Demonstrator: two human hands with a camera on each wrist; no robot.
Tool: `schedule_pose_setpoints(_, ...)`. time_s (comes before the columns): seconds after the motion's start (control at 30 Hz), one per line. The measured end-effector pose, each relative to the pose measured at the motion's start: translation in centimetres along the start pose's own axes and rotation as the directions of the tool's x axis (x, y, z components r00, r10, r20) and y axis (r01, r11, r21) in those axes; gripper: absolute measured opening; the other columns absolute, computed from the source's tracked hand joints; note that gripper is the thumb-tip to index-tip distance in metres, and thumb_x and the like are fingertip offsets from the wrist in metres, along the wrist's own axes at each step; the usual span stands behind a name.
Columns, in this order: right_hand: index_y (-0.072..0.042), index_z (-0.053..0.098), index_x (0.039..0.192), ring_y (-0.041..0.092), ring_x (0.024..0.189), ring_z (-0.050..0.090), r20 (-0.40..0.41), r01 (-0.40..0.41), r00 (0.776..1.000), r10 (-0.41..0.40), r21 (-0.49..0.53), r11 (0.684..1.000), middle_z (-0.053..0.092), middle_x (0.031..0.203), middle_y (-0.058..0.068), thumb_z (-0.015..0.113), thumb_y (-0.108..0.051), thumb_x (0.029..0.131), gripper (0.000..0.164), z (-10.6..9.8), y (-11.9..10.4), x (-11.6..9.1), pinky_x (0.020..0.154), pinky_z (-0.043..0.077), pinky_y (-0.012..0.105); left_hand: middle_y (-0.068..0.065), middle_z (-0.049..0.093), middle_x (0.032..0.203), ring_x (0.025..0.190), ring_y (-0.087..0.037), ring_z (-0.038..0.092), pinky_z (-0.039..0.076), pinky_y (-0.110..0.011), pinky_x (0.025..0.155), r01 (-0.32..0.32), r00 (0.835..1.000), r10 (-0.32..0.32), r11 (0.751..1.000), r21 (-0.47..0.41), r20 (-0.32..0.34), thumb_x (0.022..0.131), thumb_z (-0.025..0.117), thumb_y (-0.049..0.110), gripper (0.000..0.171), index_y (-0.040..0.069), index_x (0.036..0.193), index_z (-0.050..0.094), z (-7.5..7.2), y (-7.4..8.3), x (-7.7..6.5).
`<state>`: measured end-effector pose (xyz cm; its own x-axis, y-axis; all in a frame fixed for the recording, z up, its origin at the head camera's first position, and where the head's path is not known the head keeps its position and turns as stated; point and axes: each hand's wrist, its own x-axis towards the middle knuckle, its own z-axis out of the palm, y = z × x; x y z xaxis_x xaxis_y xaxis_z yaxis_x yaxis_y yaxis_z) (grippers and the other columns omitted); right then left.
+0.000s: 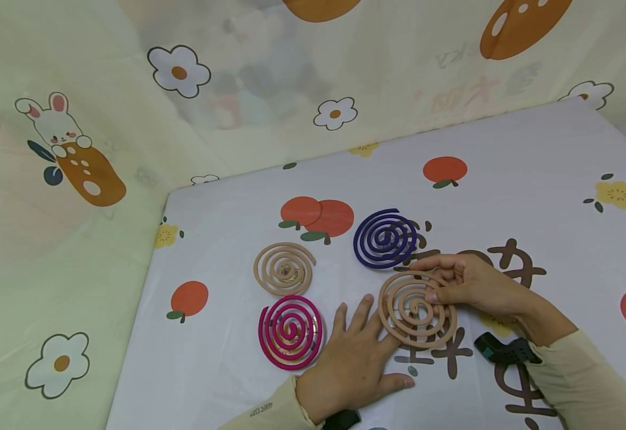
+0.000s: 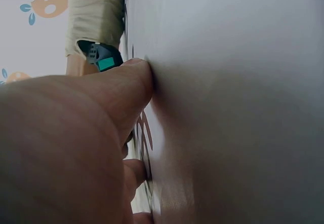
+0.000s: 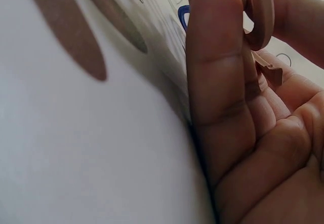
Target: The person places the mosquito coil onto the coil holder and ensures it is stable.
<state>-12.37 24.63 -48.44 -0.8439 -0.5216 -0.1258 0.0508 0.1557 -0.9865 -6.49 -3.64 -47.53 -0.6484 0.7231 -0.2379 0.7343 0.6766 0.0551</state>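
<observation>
My right hand (image 1: 479, 286) pinches the right side of a tan mosquito coil (image 1: 393, 304) between thumb and fingers. In the right wrist view, part of that coil (image 3: 262, 21) shows between the fingers. My left hand (image 1: 350, 358) rests on the table with its fingers spread, some fingertips beside or under the coil's left edge; I cannot tell which. A magenta coil (image 1: 318, 331) lies just left of the left hand. Behind it lies another tan coil (image 1: 257, 272), with something shiny at its centre. A dark blue coil (image 1: 360, 245) lies beyond the right fingertips.
A white cloth printed with fruit, flowers and brown characters covers the table (image 1: 227, 382). Behind and to the left hangs a pale printed curtain (image 1: 103, 269). A dark band with a teal patch (image 1: 506, 349) is on the right wrist.
</observation>
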Motion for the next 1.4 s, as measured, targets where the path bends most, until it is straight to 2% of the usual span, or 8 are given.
schedule_pose_setpoints(0.37,0.009,0.051,0.144,0.017,0.088,0.072,-0.016,-0.003,1.000,0.003,-0.002,1.000,0.076,0.097,0.016,0.071,-0.005,0.097,0.053,0.05,-0.06,-0.03,0.076,0.061,0.031,-0.004,0.001,0.177,0.161,-0.034,0.011,0.025,-0.067,0.120,-0.002,1.000,0.002,1.000,-0.003,-0.005,0.096,0.037,0.080,0.090,0.039,0.167,0.000,-0.01,0.01,-0.04)
schedule_pose_setpoints(0.6,0.009,0.051,0.144,0.018,0.081,0.072,-0.022,-0.005,1.000,0.005,0.008,1.000,0.073,0.086,0.014,0.072,-0.005,0.097,0.053,0.15,-0.05,-0.03,0.073,0.061,0.032,-0.002,0.004,0.177,0.161,-0.034,0.011,0.026,-0.066,0.120,-0.001,1.000,0.001,1.000,0.005,-0.007,0.096,0.037,0.080,0.090,0.039,0.167,0.000,-0.13,0.05,-0.07)
schedule_pose_setpoints(1.17,0.010,0.049,0.146,0.019,0.080,0.073,0.013,-0.019,1.000,0.019,0.020,1.000,0.075,0.090,0.016,0.071,-0.005,0.097,0.056,0.05,-0.18,-0.04,0.075,0.062,0.033,-0.003,0.003,0.177,0.161,-0.034,0.009,0.025,-0.066,0.120,0.002,1.000,-0.002,1.000,-0.002,0.001,0.097,0.036,0.080,0.090,0.038,0.168,0.000,-0.10,0.05,-0.04)
schedule_pose_setpoints(1.4,0.011,0.050,0.144,0.018,0.078,0.072,0.010,0.008,1.000,-0.008,0.002,1.000,0.074,0.087,0.013,0.072,-0.005,0.097,0.054,0.31,-0.26,0.05,0.073,0.061,0.032,-0.002,0.002,0.177,0.161,-0.034,0.008,0.023,-0.066,0.121,0.002,1.000,-0.001,1.000,-0.010,0.011,0.097,0.036,0.080,0.088,0.039,0.167,0.001,-0.11,0.08,-0.03)
